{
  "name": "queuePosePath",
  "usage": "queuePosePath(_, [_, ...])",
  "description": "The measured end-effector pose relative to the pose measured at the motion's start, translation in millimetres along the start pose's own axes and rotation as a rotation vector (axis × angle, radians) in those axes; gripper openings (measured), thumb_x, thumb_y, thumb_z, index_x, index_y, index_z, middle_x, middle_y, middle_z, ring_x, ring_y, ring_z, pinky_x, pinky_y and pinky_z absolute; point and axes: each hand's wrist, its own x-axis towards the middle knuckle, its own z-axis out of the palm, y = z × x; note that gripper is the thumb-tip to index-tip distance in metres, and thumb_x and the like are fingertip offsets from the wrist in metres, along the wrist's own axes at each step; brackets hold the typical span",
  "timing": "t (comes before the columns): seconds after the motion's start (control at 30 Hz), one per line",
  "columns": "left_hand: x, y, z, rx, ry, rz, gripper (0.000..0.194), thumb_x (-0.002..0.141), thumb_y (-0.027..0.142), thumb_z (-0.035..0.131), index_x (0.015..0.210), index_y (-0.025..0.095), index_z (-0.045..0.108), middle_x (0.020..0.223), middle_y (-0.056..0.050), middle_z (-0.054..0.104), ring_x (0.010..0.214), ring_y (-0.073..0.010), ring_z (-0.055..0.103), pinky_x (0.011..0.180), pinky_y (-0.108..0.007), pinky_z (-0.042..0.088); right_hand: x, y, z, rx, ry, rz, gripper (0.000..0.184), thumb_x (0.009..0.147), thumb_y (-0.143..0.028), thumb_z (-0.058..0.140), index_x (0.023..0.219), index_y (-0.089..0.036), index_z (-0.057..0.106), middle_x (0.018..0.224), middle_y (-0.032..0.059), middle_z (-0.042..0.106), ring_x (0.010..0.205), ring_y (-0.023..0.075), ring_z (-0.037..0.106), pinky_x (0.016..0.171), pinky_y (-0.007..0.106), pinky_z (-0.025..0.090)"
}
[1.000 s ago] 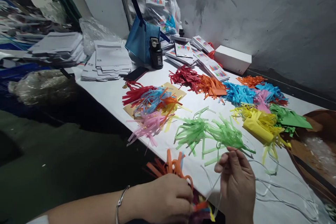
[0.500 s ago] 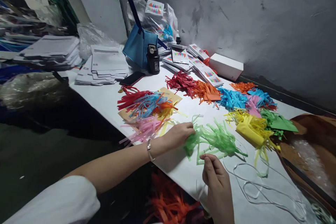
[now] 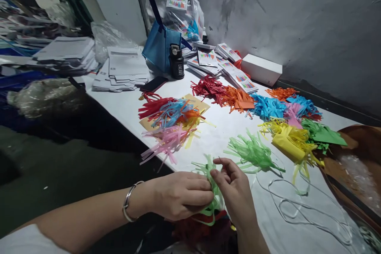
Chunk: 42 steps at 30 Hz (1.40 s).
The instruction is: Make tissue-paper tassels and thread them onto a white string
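My left hand (image 3: 186, 194) is closed around a light-green paper tassel (image 3: 212, 202), its strips sticking out above and below the fingers at the table's near edge. Close beside it, my right hand (image 3: 233, 182) pinches what looks like a thin needle (image 3: 219, 159), only its tip showing above the fingers. Another light-green tassel (image 3: 256, 152) lies on the white table (image 3: 226, 139) beyond the right hand. A loose white string (image 3: 293, 206) runs in loops on the right.
Red, blue, orange and pink tassels (image 3: 171, 117) lie on brown card at left. More fringed paper bundles (image 3: 287, 143) line the far right. Behind stand a black bottle (image 3: 176, 63), a blue bag (image 3: 159, 49), printed packs (image 3: 207, 58) and a white box (image 3: 262, 69). Stacked sheets (image 3: 125, 67) sit back left.
My left hand has drawn the light-green tassel away from the other one, toward me and the table edge. My right hand has moved up and left, close to it.
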Motion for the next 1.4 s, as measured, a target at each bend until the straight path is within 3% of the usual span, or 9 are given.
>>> queuePosePath(0.17, [-14.6,1.1,-1.0,0.024,0.089,0.065,0.029,0.095,0.011,0.043,0.110,0.015,0.068,0.083,-0.016,0.072,0.074,-0.0232,0.068,0.070,-0.033,0.058,5.5,18.5,-6.1,0.221,0.100,0.088,0.037,0.076,-0.050,0.076,0.088,-0.016,0.066,0.061,-0.0081,0.042,0.048,0.0048,0.027,0.044,0.018,0.022])
queuePosePath(0.4, [-15.2,-0.8,16.7,0.092,0.144,0.348,0.025,0.090,0.006,0.050,0.088,0.016,0.073,0.080,-0.011,0.075,0.070,-0.0221,0.070,0.064,-0.032,0.060,-3.7,18.7,11.8,0.418,-0.303,0.354,0.040,0.074,-0.049,0.079,0.068,-0.014,0.061,0.056,-0.0068,0.044,0.050,0.0043,0.031,0.047,0.016,0.026])
queuePosePath(0.5, [-16.5,-2.8,19.3,0.121,0.205,0.408,0.027,0.090,0.005,0.048,0.080,0.016,0.070,0.079,-0.011,0.075,0.070,-0.0210,0.069,0.064,-0.032,0.059,-6.0,19.3,12.8,0.506,-0.256,0.331,0.039,0.067,-0.047,0.085,0.065,-0.014,0.062,0.060,-0.0050,0.047,0.054,0.0053,0.036,0.050,0.017,0.031])
queuePosePath(0.6, [-28.0,-2.5,17.6,0.166,0.264,0.221,0.018,0.090,0.012,0.050,0.089,0.017,0.068,0.081,-0.011,0.074,0.073,-0.0224,0.068,0.067,-0.036,0.057,-7.6,25.8,-2.2,0.451,0.061,0.155,0.038,0.072,-0.052,0.081,0.074,-0.016,0.068,0.054,-0.0085,0.035,0.049,0.0046,0.026,0.045,0.017,0.022])
queuePosePath(0.73, [-41.8,6.8,18.4,0.163,0.422,-0.344,0.023,0.089,0.012,0.052,0.108,0.018,0.064,0.091,-0.009,0.071,0.080,-0.0193,0.066,0.070,-0.032,0.055,-15.4,26.1,-19.6,0.103,0.262,-0.075,0.037,0.086,-0.053,0.067,0.086,-0.017,0.074,0.055,-0.0076,0.029,0.051,0.0074,0.026,0.047,0.020,0.022])
queuePosePath(0.87, [-28.6,20.9,31.6,0.076,0.494,-0.461,0.038,0.091,0.018,0.060,0.129,0.020,0.057,0.121,-0.013,0.065,0.113,-0.0249,0.059,0.097,-0.039,0.049,-25.2,15.5,-8.9,-0.074,0.048,-0.133,0.037,0.092,-0.052,0.059,0.083,-0.019,0.074,0.059,-0.0040,0.041,0.055,0.0093,0.034,0.050,0.021,0.029])
queuePosePath(1.03, [-6.1,20.2,56.2,-0.496,0.546,-0.678,0.017,0.097,0.026,0.054,0.107,0.019,0.065,0.096,-0.006,0.067,0.089,-0.0176,0.062,0.080,-0.028,0.051,-30.8,16.9,-2.4,0.024,0.068,-0.032,0.036,0.095,-0.055,0.053,0.108,-0.023,0.063,0.063,-0.0067,0.041,0.054,0.0094,0.036,0.048,0.019,0.032])
queuePosePath(1.2, [0.5,15.5,65.3,-1.109,0.711,-0.899,0.032,0.084,0.046,0.072,0.100,0.019,0.062,0.091,-0.001,0.062,0.080,-0.0144,0.058,0.072,-0.025,0.049,-37.2,21.1,-13.3,-0.196,-0.072,-0.055,0.034,0.101,-0.048,0.041,0.096,-0.022,0.063,0.069,-0.0031,0.052,0.061,0.0113,0.049,0.057,0.019,0.041])
queuePosePath(1.4, [7.9,11.2,61.4,-0.842,0.675,-0.870,0.040,0.081,0.053,0.073,0.076,0.014,0.067,0.074,-0.001,0.059,0.073,-0.0140,0.052,0.069,-0.023,0.043,-41.2,15.9,-10.5,-0.360,-0.174,-0.240,0.029,0.101,-0.033,0.040,0.104,-0.022,0.066,0.095,0.0034,0.071,0.084,0.0143,0.065,0.075,0.020,0.049])
